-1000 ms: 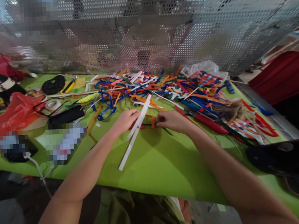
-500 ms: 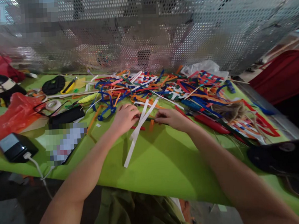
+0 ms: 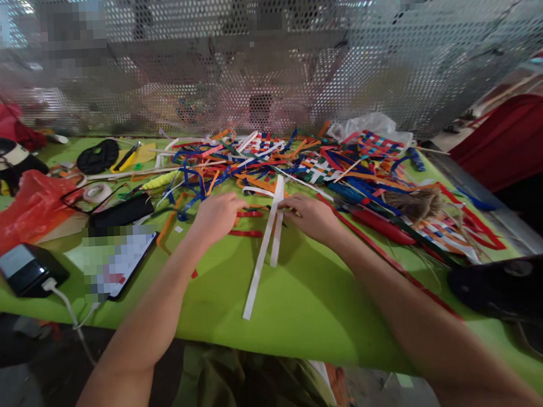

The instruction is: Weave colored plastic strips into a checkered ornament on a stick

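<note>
My left hand (image 3: 218, 218) is closed, its fingertips pinched at the left ends of narrow strips. A short red strip (image 3: 250, 214) comes out from under those fingers, and a second red strip (image 3: 246, 234) lies just below. Facing it, my right hand (image 3: 309, 218) is closed in a pinch beside a long white strip (image 3: 263, 258), which slants down towards the table's front edge. A shorter white strip (image 3: 276, 239) hangs from the right fingertips. The crossing of the strips is partly hidden by my fingers.
Behind my hands lies a heap of coloured strips (image 3: 233, 160) and woven pieces (image 3: 317, 166). To the left are a phone (image 3: 129, 265), a black power bank (image 3: 26, 268), a tape roll (image 3: 97, 191) and a red plastic bag (image 3: 26, 204). A perforated metal screen (image 3: 264, 64) stands behind.
The white strips have shifted right and stand steeper, no longer crossed in a wide X. A second red strip shows by my left hand, and a long red strip now trails beneath my right forearm.
</note>
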`<state>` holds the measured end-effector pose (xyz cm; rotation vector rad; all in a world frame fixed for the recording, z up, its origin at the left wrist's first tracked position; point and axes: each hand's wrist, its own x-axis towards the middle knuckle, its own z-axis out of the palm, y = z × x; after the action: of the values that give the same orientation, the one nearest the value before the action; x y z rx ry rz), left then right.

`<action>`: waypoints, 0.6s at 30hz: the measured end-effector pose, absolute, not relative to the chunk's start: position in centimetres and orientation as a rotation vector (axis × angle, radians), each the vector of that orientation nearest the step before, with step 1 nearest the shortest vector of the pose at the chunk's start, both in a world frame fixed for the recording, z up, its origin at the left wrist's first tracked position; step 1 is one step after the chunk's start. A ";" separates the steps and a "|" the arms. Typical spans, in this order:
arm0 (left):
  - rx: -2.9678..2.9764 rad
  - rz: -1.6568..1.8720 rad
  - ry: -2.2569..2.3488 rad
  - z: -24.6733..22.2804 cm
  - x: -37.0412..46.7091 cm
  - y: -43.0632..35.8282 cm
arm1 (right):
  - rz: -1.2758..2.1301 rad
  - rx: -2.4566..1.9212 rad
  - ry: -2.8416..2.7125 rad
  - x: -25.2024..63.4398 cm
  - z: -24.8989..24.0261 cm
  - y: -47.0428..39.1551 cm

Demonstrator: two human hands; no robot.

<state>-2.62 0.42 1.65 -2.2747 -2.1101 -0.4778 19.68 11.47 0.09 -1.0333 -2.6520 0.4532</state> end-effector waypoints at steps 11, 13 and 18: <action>-2.248 -1.261 -2.509 2.8 -1.8 -0.4 | 0.832 -0.970 -2.106 19.2 1.1 10.5; -2.356 -1.268 -2.488 2.6 -0.2 -0.7 | 1.169 -0.851 -1.943 18.8 1.2 10.0; -2.556 -1.132 -2.435 1.9 2.2 -1.0 | 1.427 -0.818 -1.598 18.3 1.4 9.6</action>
<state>2.20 -0.96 1.89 -2.5557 -2.4349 -1.1318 18.27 9.62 1.43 -0.8178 -1.5979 1.4274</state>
